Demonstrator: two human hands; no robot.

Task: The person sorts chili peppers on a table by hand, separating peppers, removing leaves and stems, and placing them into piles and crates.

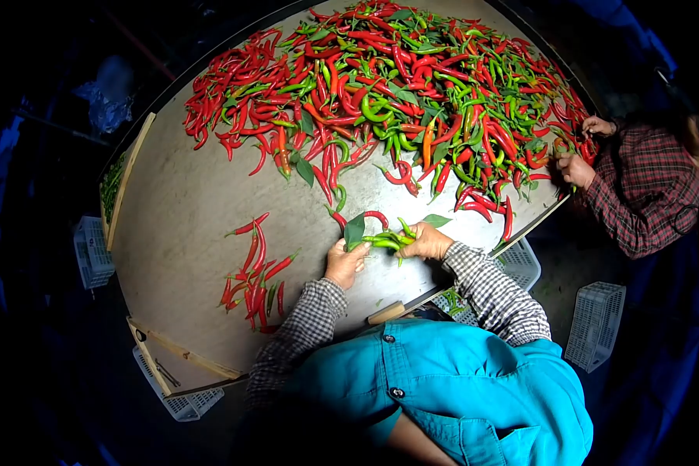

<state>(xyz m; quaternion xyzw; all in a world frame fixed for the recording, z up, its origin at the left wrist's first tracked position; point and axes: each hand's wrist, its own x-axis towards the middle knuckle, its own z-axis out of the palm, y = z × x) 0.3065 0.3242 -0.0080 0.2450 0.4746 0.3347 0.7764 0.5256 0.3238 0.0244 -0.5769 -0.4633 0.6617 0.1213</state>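
Here, above the grey flat-topped counter [179,233]: right hand [429,241], closed around slender green chili peppers [386,241]; left hand [346,262], pinching a dark-green pointed leaf [355,231] beside them, lay catalogued.

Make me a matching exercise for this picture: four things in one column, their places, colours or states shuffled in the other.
1. Large pepper heap
2. Small pepper cluster
3. Co-worker's sleeve
4. Right hand

A. Dark red check pattern
B. Closed around green peppers
C. Spread over the far side of the table
D. On the near side, left of the left hand

Right pairs: 1-C, 2-D, 3-A, 4-B
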